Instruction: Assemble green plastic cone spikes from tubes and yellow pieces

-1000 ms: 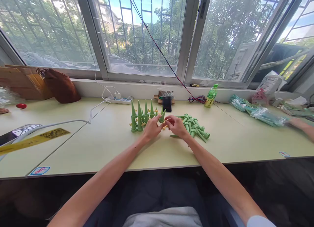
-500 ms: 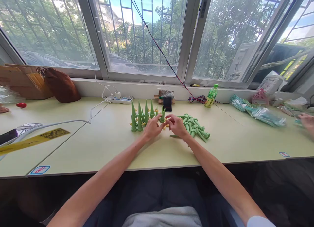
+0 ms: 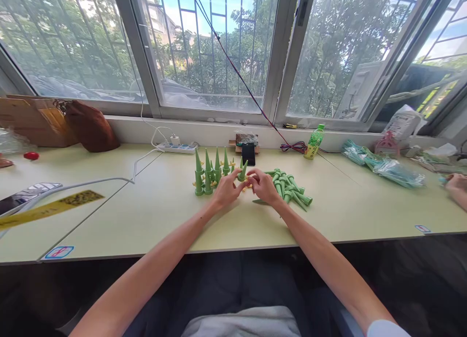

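Observation:
Between the fingers of my left hand [image 3: 226, 188] is a green plastic spike [image 3: 242, 172], its pointed end up and tilted slightly right. My right hand [image 3: 263, 187] is closed in a pinch against the spike's right side, at a small yellow plastic piece [image 3: 247, 182]. Fingers hide most of that piece. Left of my hands, several green spikes with yellow side pieces stand upright in rows [image 3: 207, 181]. A loose pile of green spikes [image 3: 288, 186] lies just right of my right hand. More yellow pieces lie partly hidden under my hands.
Behind my hands are a phone [image 3: 248, 153], a power strip [image 3: 178, 147] and a green drink bottle [image 3: 314, 142]. Plastic bags [image 3: 397, 173] lie at the right, near another person's hand [image 3: 458, 187]. A white cable [image 3: 109, 180] and brown bag [image 3: 91, 127] are at the left.
The held spike has tipped a little to the right. My hands stay almost in place. The other person's hand at the far right has shifted slightly.

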A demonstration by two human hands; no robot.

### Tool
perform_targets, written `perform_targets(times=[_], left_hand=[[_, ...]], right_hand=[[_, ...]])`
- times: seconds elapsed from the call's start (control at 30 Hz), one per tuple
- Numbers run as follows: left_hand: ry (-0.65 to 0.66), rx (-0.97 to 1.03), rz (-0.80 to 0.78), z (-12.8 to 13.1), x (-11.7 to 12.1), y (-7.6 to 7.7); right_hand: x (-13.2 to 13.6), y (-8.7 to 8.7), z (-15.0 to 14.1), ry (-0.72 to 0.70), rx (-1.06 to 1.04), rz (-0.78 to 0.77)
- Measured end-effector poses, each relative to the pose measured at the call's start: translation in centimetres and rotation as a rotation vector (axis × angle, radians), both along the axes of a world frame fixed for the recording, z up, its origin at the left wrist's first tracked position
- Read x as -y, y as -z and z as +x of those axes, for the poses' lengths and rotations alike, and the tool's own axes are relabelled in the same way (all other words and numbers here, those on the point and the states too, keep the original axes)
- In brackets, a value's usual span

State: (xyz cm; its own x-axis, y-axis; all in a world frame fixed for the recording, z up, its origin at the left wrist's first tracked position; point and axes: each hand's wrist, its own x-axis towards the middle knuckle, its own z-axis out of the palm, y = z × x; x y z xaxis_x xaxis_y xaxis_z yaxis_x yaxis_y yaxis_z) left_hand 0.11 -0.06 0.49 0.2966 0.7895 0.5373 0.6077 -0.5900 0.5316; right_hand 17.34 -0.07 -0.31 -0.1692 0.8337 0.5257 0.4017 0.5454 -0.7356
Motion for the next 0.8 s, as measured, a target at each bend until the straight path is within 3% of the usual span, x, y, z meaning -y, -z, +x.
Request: perform_targets(times=[0.57, 0.8], left_hand=[[0.017, 0.043, -0.037, 0.07, 0.55, -0.55], [-0.008, 0.038, -0.037, 0.05, 0.06, 0.17]], right_hand=[[0.34, -0.38, -0.01, 0.023, 0.036, -0.011], [0.69, -0.73, -0.16, 0.039, 0.046, -0.005]])
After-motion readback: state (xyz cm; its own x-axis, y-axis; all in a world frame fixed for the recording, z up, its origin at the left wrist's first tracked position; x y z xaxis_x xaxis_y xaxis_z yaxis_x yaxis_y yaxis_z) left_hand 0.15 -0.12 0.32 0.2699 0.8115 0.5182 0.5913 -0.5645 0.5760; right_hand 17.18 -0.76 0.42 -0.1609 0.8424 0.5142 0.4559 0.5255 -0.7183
